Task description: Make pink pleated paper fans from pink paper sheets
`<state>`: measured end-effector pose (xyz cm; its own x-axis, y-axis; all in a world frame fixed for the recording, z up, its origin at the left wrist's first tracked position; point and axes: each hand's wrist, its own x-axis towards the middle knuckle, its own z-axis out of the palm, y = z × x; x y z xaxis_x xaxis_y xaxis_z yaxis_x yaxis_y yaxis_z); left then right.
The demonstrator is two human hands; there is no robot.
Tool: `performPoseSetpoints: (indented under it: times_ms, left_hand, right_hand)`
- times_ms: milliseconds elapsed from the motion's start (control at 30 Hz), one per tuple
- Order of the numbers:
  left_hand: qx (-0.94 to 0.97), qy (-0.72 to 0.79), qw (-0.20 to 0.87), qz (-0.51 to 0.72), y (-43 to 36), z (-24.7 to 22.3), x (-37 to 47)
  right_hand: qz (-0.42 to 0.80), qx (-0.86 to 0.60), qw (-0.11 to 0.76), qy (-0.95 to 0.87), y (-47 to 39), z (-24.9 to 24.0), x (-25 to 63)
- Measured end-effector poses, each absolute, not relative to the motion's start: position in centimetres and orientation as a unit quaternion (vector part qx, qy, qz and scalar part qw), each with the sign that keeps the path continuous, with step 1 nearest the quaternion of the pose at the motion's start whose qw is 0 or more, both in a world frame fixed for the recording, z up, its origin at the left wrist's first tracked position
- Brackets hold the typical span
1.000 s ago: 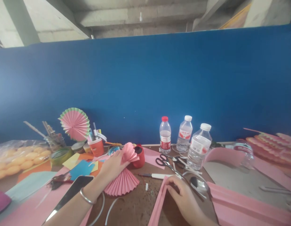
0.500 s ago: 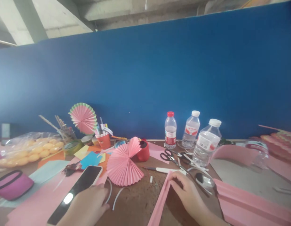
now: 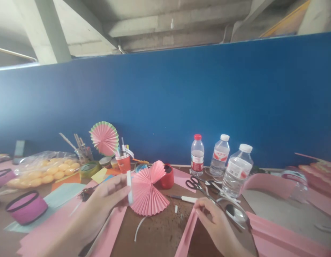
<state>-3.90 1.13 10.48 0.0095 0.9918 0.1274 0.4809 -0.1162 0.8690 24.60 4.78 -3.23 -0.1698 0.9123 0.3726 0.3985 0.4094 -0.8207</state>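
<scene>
I had the right hand [image 3: 215, 218] pinching a folded pink strip [image 3: 188, 230], apparently to stop it unfolding, the left hand [image 3: 108, 194] gripping a white piece [image 3: 130, 185] between thumb and fingers.

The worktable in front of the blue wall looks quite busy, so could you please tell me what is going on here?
The person's left hand holds a small white piece, which in this view overlaps the left edge of a pleated pink paper fan. The right hand pinches one end of a folded pink paper strip. The fan has a gap on its right side. Scissors lie beyond the right hand.
</scene>
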Motion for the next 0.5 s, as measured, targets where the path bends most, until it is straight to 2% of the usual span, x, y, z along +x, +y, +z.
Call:
performPoseSetpoints:
  times_ms: [33, 100, 200, 367, 500]
  left_hand:
    - [0.588, 0.530, 0.402, 0.461, 1.4, 10.9, -3.0]
    - [0.524, 0.446, 0.521, 0.506, 1.9, 11.4, -1.0]
    - [0.448, 0.363, 0.616, 0.537, 2.7, 10.9, 1.7]
    - [0.292, 0.298, 0.713, 0.563, 2.9, 9.1, 3.9]
    - [0.293, 0.350, 0.715, 0.529, 2.9, 7.9, 4.1]
  right_hand:
    - [0.274, -0.436, 0.451, -0.729, 4.6, -2.2, 24.2]
    - [0.247, -0.370, 0.454, -0.772, 4.1, 0.2, 23.2]
    - [0.194, -0.314, 0.458, -0.809, 3.6, 3.9, 21.5]
    - [0.146, -0.363, 0.540, -0.746, 3.5, 6.2, 19.7]
    - [0.142, -0.352, 0.549, -0.744, 3.5, 5.6, 19.7]
